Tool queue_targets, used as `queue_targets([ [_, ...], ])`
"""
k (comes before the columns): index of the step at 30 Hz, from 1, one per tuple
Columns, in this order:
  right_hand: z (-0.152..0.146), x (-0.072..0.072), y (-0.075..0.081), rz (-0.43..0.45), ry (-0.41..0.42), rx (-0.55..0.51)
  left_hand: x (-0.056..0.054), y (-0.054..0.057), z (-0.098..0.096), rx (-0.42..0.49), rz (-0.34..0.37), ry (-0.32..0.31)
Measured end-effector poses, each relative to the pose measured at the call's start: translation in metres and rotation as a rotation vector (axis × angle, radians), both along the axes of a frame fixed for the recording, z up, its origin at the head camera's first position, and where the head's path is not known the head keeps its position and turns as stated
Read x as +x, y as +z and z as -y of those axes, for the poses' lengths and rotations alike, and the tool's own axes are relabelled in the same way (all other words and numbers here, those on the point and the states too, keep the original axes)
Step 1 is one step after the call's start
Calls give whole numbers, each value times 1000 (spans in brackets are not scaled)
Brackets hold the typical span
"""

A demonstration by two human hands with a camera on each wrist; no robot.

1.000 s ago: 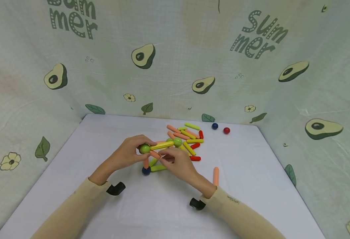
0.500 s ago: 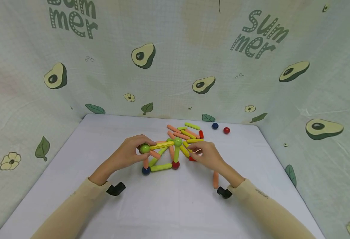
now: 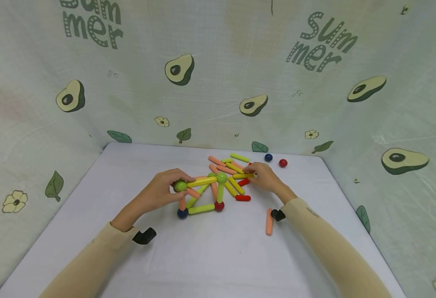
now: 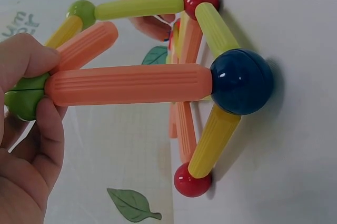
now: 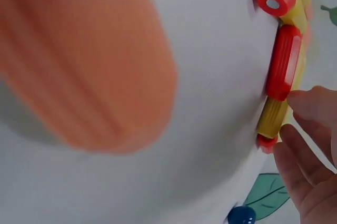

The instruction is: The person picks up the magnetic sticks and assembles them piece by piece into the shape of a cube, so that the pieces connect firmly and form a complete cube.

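Observation:
My left hand [image 3: 162, 187] pinches a green ball [image 3: 180, 186] at the upper left corner of a frame of magnetic sticks and balls. From this ball a yellow stick [image 3: 202, 181] runs to another green ball [image 3: 221, 177], and a short orange stick [image 3: 193, 193] juts out with its other end free. Below, an upright orange stick [image 4: 131, 84] meets a blue ball [image 4: 242, 81] on the table. My right hand [image 3: 265, 179] is at the loose pile, thumb and fingers pinching the end of a yellow stick [image 5: 273, 118]. A red stick [image 5: 284, 61] lies right beside them.
Loose orange, yellow, green and red sticks [image 3: 226, 170] lie behind and right of the frame. A blue ball [image 3: 268, 157] and a red ball [image 3: 283, 163] stand at the back right. One orange stick [image 3: 269, 222] lies apart near my right sleeve. Printed cloth surrounds the white table [image 3: 210, 256].
My right hand has left the short orange stick, moved right and then back to the yellow stick in the pile. The left hand keeps its place on the green ball.

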State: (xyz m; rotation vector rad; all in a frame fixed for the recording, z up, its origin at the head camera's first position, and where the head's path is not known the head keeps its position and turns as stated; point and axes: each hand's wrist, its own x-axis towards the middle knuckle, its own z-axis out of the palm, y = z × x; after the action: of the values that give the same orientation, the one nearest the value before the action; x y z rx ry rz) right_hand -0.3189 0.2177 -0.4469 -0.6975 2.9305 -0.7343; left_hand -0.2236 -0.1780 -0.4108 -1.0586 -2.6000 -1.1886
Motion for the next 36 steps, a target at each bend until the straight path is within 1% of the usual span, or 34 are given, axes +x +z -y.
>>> queue_targets([
  [4, -1, -9, -8, 10, 0, 16, 0, -2, 2, 9, -17, -10],
  [9, -3, -12, -11, 22, 7, 59, 1, -3, 3, 11, -29, -13],
  [14, -5, -12, -10, 43, -17, 116, 1, -4, 3, 8, -34, -15],
  [18, -7, -9, -6, 36, -36, 181, 0, -5, 2, 1, -42, -9],
  [22, -9, -2, 3, 3, -59, 210, 0, -5, 2, 1, -41, -10],
  [27, -9, 12, 17, -23, -60, 151, 0, -3, 1, 10, -21, -16],
  [31, -6, 32, 26, -30, -18, 93, -1, -3, 1, 11, -10, -12],
  [36, -1, 55, 28, -59, 64, 42, -2, -1, 1, 6, 3, -5],
])
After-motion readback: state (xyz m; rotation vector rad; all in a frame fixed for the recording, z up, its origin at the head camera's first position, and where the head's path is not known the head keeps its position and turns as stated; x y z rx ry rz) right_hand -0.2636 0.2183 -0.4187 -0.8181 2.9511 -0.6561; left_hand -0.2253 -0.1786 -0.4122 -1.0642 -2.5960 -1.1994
